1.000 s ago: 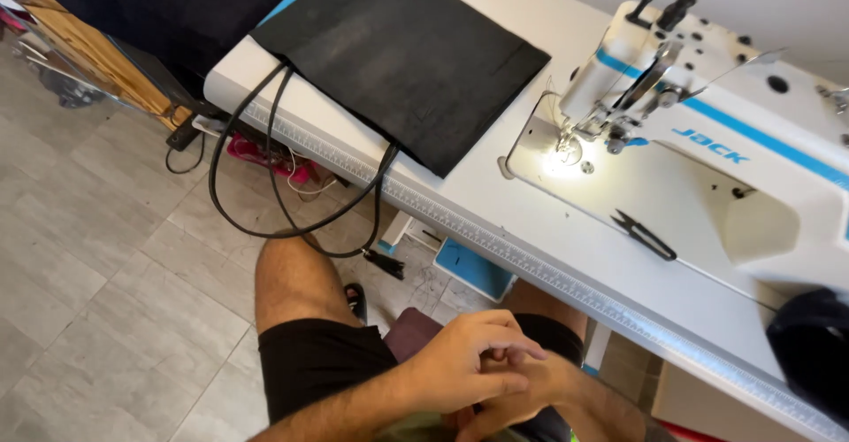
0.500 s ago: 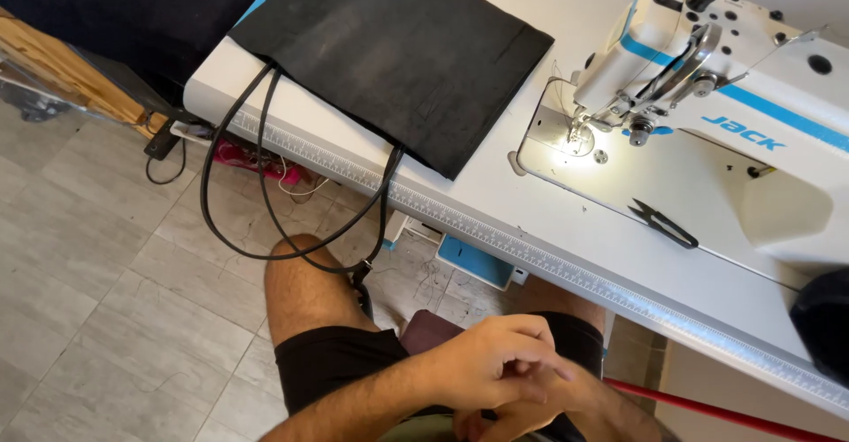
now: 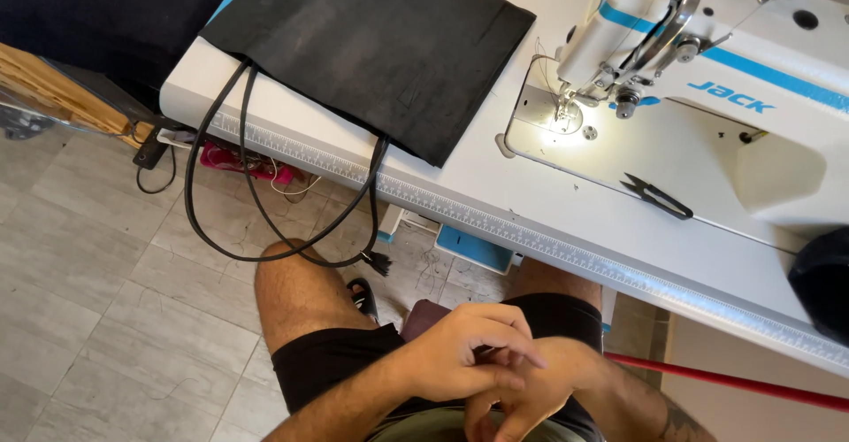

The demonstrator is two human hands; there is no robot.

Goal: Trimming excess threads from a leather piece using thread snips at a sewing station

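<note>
Below the counter (image 3: 495, 221) edge, over the person's lap, both forearms come in from the bottom of the frame and meet, the left hand (image 3: 464, 353) lying on top of the right hand (image 3: 531, 389). The left forearm runs up from the lower left with the wrist nearly straight and the back of the hand facing the camera; the right forearm enters from the lower right, and its hand is tucked under the left, palm turned inward. Much of the right hand is covered by the left, both elbows are cut off by the frame edge, and whether anything small sits between the fingers cannot be made out. The left hand's fingers are loosely curled and rest across the right hand's knuckles; the right hand's fingers are half bent and point down toward the black shorts (image 3: 354, 362). Neither hand visibly holds an object; they touch only each other. Well apart from them, on the counter, lies a black fabric bag (image 3: 371, 44) whose long handles (image 3: 239, 221) hang over the edge toward the tiled floor (image 3: 97, 300). Farther right stands a white sewing machine (image 3: 707, 79), its lamp lit at the needle, with small black thread snips (image 3: 656, 196) lying in front of it.
</note>
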